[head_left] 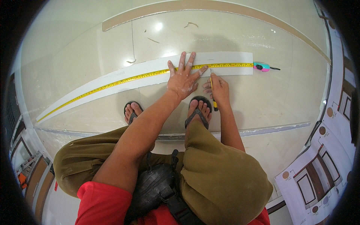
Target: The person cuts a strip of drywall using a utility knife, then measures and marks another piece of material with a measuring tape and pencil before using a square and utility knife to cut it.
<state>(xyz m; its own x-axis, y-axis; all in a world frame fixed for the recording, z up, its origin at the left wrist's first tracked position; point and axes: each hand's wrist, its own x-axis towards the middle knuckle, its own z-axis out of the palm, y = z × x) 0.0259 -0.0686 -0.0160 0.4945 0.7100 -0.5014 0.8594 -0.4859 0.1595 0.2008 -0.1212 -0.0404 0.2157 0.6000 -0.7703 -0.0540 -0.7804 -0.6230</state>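
A long white board strip (157,81) lies on the floor in front of me. Along its length runs the yellow blade of a tape measure (127,79), whose teal and pink case (261,67) rests just off the strip's right end. My left hand (183,78), dusted with white powder, presses on the strip and blade with its fingers spread. Just right of it, my right hand (220,89) grips a yellow and black utility knife (215,105). The knife's tip meets the strip by the blade's lower edge, close to my left fingertip.
Farther off lies another long strip with a brown edge (210,5). Small scraps (153,40) are scattered between the two strips. My sandalled feet (198,110) stand near the white strip, before a raised floor edge (258,131). Printed drawing sheets (318,176) hang or lie at right.
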